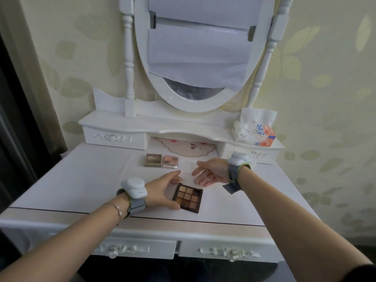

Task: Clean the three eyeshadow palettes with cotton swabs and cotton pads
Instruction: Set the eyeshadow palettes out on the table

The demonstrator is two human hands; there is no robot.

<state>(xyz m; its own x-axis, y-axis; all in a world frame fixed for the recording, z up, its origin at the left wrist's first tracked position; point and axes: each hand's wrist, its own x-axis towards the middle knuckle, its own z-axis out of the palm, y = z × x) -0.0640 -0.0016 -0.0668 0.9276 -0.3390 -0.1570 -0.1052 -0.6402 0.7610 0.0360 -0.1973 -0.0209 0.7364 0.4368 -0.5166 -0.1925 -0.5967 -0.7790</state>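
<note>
Fingers of my left hand [162,192] curled around the left edge of the dark nine-pan palette [188,198], which lay open on the white table [81,180]. My right hand [209,174] hovered at two o'clock from it, fingers spread and relaxed, holding nothing. Two smaller palettes, one brown [153,160] and one pink [170,161], rested side by side at eleven o'clock.

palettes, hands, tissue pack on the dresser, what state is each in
nine-pan palette: open, flat, left edge held
left hand: grips the nine-pan palette
right hand: open, empty, above a clear packet
brown palette: lid closed, untouched
pink palette: lid closed, untouched
tissue pack: opened, tissue sticking out
</note>
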